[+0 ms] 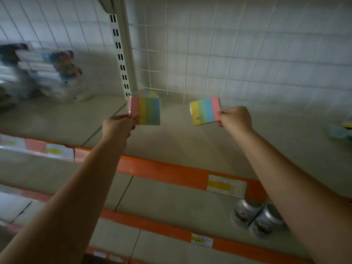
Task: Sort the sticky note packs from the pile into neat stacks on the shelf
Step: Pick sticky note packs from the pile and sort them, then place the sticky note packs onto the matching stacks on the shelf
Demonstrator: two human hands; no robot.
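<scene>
Presently, left pack: a sticky note pack [147,111] striped pink, yellow, green and blue, held upright above the shelf [171,134], its pink edge pinched by the left hand [119,126].
Right pack: a second sticky note pack [204,111] striped yellow, green, blue and pink, tilted a little, with a small label near its lower left corner; the right hand [235,120] pinches its pink edge.
Stack behind: another striped pack [150,93] shows just behind the top of the left pack, close to the slotted upright [120,58]; whether it lies on the shelf cannot be told.
Hands: both arms reach forward, bare, well apart, each grasping its own pack between thumb and fingers.
Shelf: pale boards with an orange front rail [162,171] carrying a price label [226,185].
Back wall: white wire grid [209,54] panel.
Far left: blurred wrapped goods [38,71] on the same shelf.
Far right: a blurred blue and yellow item [342,130] at the edge.
Lower shelf: two silver cans [257,218] standing side by side.
</scene>
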